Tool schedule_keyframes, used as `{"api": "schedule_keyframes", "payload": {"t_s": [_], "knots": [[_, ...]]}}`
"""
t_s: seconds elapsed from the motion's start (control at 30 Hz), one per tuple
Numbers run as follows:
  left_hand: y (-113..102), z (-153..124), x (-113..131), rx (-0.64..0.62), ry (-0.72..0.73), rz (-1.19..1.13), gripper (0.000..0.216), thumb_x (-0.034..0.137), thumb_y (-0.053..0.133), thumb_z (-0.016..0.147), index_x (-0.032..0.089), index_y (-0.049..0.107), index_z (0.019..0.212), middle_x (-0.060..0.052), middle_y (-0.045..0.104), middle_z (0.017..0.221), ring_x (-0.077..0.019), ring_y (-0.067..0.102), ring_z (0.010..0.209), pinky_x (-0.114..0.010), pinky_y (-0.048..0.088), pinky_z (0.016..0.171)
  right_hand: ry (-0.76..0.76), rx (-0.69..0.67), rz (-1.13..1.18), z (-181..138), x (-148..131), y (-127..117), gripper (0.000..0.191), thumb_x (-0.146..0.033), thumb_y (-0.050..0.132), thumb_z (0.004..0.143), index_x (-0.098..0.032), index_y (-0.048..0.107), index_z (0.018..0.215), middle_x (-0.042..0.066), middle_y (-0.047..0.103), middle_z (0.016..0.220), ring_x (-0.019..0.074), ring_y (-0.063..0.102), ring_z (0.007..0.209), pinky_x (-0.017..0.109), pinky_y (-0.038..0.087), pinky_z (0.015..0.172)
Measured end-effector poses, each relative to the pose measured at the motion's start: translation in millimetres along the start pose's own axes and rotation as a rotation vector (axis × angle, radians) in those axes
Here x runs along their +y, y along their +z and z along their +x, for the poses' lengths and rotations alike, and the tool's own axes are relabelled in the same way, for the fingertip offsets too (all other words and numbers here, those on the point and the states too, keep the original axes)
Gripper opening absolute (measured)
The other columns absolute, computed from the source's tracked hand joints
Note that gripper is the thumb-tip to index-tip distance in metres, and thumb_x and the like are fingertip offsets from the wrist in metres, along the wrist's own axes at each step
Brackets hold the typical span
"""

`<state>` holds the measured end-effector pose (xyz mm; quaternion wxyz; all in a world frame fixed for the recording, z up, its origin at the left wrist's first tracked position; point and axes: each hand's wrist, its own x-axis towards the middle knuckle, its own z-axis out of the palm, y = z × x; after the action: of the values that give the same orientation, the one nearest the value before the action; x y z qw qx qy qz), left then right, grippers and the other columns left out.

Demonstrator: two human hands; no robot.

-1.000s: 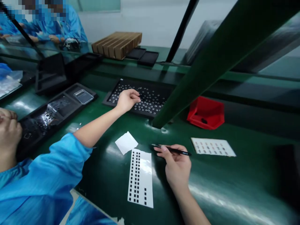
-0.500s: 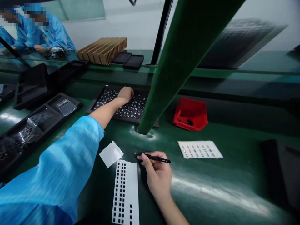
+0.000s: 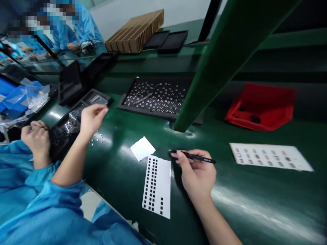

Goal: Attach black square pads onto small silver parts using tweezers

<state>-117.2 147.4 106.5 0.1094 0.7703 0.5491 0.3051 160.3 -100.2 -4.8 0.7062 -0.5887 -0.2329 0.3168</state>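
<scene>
Hiding the right end of the black parts tray [image 3: 153, 97], a green post [image 3: 217, 61] crosses the view. The left hand [image 3: 92, 117] hovers near the left edge of the worktop [image 3: 255, 204], fingertips pinched; whether they hold a piece is unclear. The right hand [image 3: 198, 175] grips a black tool [image 3: 196, 157], its tip just beside the sticker sheet [image 3: 157, 187].

Sheet [image 3: 157, 187] lies on the tabletop [image 3: 255, 204] between your left hand [image 3: 90, 117] and right hand [image 3: 198, 173], tweezers [image 3: 198, 157] in it; tray [image 3: 158, 97] beyond both.

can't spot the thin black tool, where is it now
In the head view the thin black tool is pinched in the right hand near the middle, its tip by the far right corner of the white sheet of black squares.
</scene>
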Motion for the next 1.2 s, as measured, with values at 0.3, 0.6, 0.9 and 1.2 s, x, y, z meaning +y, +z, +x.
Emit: {"api": "schedule_keyframes", "payload": {"t_s": [0.3, 0.6, 0.9, 1.2], "knots": [[-21, -127, -70, -0.231, -0.086, 0.207, 0.023, 0.035, 0.06, 0.097, 0.021, 0.077, 0.102, -0.01, 0.075, 0.106, -0.0252, 0.069, 0.093, -0.036, 0.054, 0.093, -0.059, 0.022, -0.003, 0, 6, 3, 0.049, -0.047, 0.096, 0.077, -0.022, 0.059, 0.096, 0.002, 0.079, 0.077, 0.0263, 0.086, 0.075, 0.028, 0.063, 0.06], [-24, -93, -72, -0.394, -0.038, 0.185, 0.014, 0.03, 0.069, 0.082, 0.018, 0.075, 0.083, -0.008, 0.073, 0.086, -0.0213, 0.065, 0.073, -0.033, 0.053, 0.077, -0.091, -0.029, 0.03, 0, 5, 2, 0.051, -0.051, 0.095, 0.077, -0.025, 0.056, 0.096, 0.0, 0.078, 0.08, 0.0244, 0.085, 0.074, 0.027, 0.063, 0.058], [-10, -142, -7, -0.376, 0.348, -0.159, 0.021, 0.03, 0.065, 0.102, 0.016, 0.08, 0.108, -0.008, 0.079, 0.102, -0.0186, 0.073, 0.086, -0.03, 0.057, 0.079, 0.117, -0.213, -0.033, -62, -40, -27, 0.046, -0.044, 0.096, 0.08, -0.026, 0.057, 0.097, 0.0, 0.08, 0.084, 0.0213, 0.085, 0.077, 0.026, 0.065, 0.063], [44, -249, 76, -0.568, 0.94, -0.36, 0.022, 0.007, 0.054, 0.103, 0.013, 0.075, 0.107, -0.013, 0.078, 0.129, -0.033, 0.064, 0.138, -0.048, 0.057, 0.113, 0.274, -0.153, -0.19, -114, -22, -54, 0.047, -0.05, 0.094, 0.083, -0.025, 0.057, 0.099, 0.001, 0.08, 0.083, 0.0231, 0.086, 0.081, 0.026, 0.066, 0.068]]}}
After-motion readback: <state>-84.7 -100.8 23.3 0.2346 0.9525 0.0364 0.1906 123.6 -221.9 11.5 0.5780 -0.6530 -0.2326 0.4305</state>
